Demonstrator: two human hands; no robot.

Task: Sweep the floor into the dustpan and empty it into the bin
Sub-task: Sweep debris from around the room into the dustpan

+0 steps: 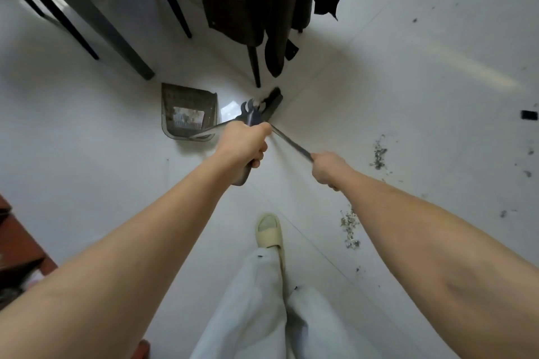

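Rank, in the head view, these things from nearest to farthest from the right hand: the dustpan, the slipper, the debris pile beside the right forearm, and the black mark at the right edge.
From the right hand:
1. Debris pile, just below, on the floor beside the forearm.
2. Slipper, below and to the left.
3. Dustpan, far to the left, beyond the left hand.
4. Black mark, at the right edge.

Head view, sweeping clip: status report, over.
Left hand grips the grey dustpan handle, right hand the thin metal broom handle. Grey plastic dustpan on white floor. Debris piles unswept at right. Chair legs close ahead.
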